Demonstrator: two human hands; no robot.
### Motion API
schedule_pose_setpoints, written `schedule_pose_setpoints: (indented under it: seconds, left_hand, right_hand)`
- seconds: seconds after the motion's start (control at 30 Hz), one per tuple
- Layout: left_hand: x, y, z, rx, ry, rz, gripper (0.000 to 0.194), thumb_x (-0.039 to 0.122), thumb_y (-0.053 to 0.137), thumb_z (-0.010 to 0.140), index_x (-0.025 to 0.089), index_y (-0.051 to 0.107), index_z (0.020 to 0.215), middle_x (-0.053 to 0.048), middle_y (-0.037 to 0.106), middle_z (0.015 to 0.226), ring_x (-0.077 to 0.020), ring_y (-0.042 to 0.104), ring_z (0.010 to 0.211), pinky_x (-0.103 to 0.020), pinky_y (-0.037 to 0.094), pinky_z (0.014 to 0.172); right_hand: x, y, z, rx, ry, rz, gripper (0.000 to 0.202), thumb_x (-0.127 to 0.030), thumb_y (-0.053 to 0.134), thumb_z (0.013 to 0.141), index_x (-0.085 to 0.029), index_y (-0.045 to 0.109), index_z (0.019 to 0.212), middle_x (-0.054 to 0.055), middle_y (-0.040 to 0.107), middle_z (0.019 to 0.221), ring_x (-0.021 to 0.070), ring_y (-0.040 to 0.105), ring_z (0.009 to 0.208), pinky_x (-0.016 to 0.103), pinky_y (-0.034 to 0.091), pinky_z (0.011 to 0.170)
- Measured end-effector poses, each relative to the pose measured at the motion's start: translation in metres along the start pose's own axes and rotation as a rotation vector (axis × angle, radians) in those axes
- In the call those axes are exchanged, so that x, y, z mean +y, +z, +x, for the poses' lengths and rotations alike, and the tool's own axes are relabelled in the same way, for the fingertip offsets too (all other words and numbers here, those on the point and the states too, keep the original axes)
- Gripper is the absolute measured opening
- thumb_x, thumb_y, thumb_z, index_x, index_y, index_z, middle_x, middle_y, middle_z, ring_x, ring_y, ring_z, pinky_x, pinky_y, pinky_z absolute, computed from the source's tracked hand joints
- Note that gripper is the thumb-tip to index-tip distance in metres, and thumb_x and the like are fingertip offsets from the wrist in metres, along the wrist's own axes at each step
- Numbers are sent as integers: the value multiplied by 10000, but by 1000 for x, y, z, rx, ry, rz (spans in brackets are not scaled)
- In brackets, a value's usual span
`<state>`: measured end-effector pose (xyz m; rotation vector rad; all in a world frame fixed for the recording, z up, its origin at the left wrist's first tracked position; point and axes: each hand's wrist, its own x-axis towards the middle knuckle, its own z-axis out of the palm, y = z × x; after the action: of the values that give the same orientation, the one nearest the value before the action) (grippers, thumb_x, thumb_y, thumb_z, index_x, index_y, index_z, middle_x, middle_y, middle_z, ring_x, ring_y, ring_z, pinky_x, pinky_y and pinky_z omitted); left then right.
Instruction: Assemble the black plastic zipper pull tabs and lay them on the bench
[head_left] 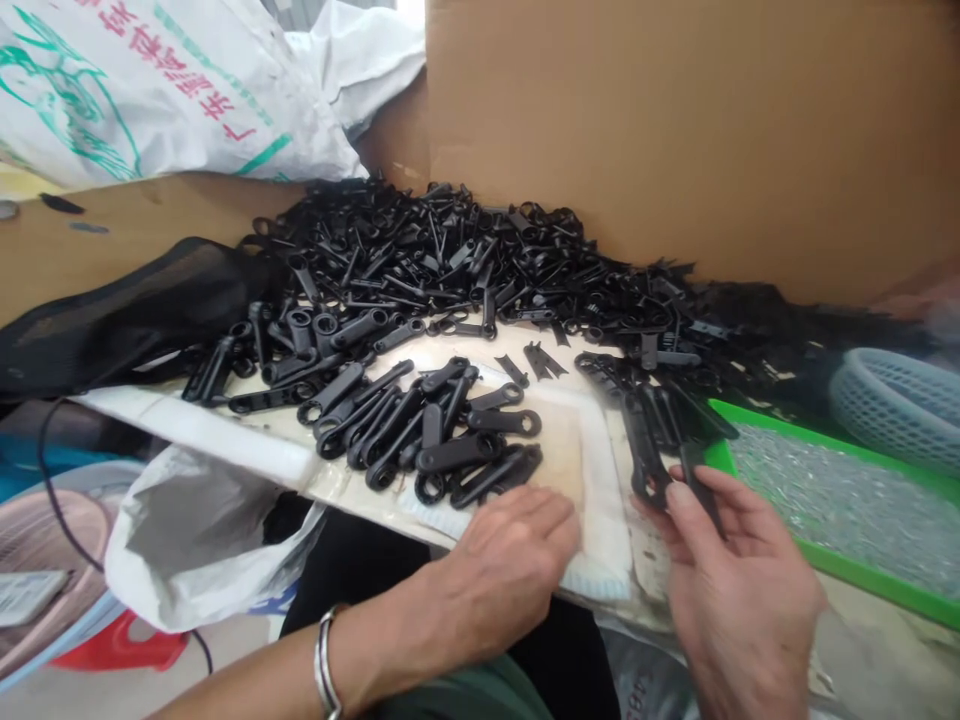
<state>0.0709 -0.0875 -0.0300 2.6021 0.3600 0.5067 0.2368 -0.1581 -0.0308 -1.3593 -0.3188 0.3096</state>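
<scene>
Dozens of black parts point(442, 260) heaped at twelve o'clock, our left hand point(517, 545) at six, curled (around anything, we cannot tell), our right hand point(739, 575) at four, pinching a black handle point(699, 475) between thumb and fingers

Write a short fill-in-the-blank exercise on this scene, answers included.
The right hand holds a plastic part coloured ____.
A silver-coloured bracelet circles the ____ wrist.
The tray of small clear pieces has a rim coloured ____.

Missing words: black; left; green.
</scene>
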Motion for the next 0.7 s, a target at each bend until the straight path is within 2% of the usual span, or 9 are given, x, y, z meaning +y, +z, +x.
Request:
schedule_pose_setpoints:
  seconds: [0.1,0.23,0.4,0.5,0.57,0.6,0.67,0.7]
  left_hand:
    - [-10,-3,6,-15,-34,130,219,21,484,902,112,590,1071,-136,651,1208,-225,602,1179,-349,477,1058]
    - [-23,2,17,-21,-38,201,99,106,499,951,128,595,958,-92,672,1022,-220,648,996,-353,543,898]
    - [-33,2,27,-8,-94,183,226,205,441,1008,136,601,864,-57,654,871,-209,651,827,-341,542,763]
    - [-31,-6,29,17,-128,138,258,255,421,1023,133,628,929,-78,685,946,-205,670,853,-331,542,791]
    - [-25,-11,29,116,-224,-55,262,290,433,1022,130,627,1097,-111,694,1094,-219,677,977,-341,533,880]
    - [-21,-13,29,181,-284,-250,290,307,458,1015,134,602,1198,-126,683,1173,-227,664,1058,-347,518,932]
    - [-12,-13,31,277,-373,-788,397,326,544,977,149,545,1332,-140,659,1267,-240,626,1170,-355,483,1003]
    - [-8,-12,33,301,-399,-1057,429,328,585,952,147,551,1339,-144,662,1266,-244,624,1175,-354,476,1010]
  right_hand:
    - [0,1,-4,-13,22,13,372,-303,897,644,-209,699,945,25,692,1027,151,656,936,230,613,767]
    - [0,-3,-8,-48,43,4,352,-299,897,650,-220,713,939,19,694,1022,145,657,939,206,609,766]
    - [-2,-5,-12,-63,54,-10,377,-304,897,639,-205,711,951,39,701,1047,155,670,923,223,619,740]
    - [-2,-4,-16,-61,42,-22,389,-313,897,639,-196,710,959,39,713,1042,148,683,913,199,609,738]
    - [-2,-4,-19,-63,26,-44,380,-310,889,654,-199,713,972,38,723,1033,143,694,894,194,603,746]
    - [-1,-4,-21,-65,14,-59,380,-307,885,662,-199,716,984,41,729,1024,145,702,881,198,602,747]
    - [1,-3,-25,-89,-3,-86,386,-298,879,669,-198,718,1005,50,740,1008,157,718,860,213,605,742]
    - [3,-2,-27,-119,-1,-94,389,-295,877,671,-199,717,1013,55,746,1011,167,726,861,223,608,746]
